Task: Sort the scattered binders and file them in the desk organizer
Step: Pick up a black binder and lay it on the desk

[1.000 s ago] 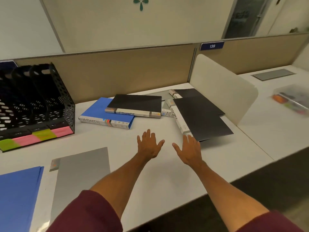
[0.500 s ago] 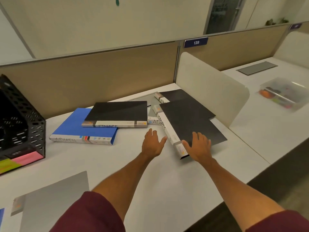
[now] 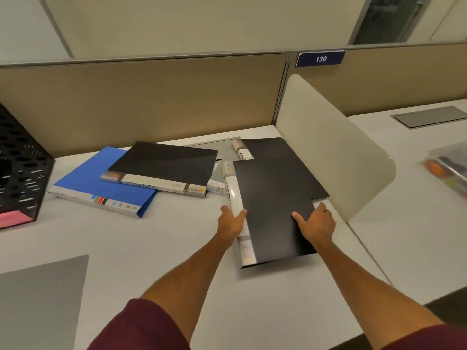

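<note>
Person's left hand clamps the white spine of the front black binder, thumb on top. The right hand holds the opposite edge, thumb on the cover. Both grips are closed around that binder. It lies right of centre on the table, overlapping a second black binder behind it. To the left is a blue binder with a FINANCE binder partly on top. The black mesh organizer is at the far left edge, well apart.
</note>
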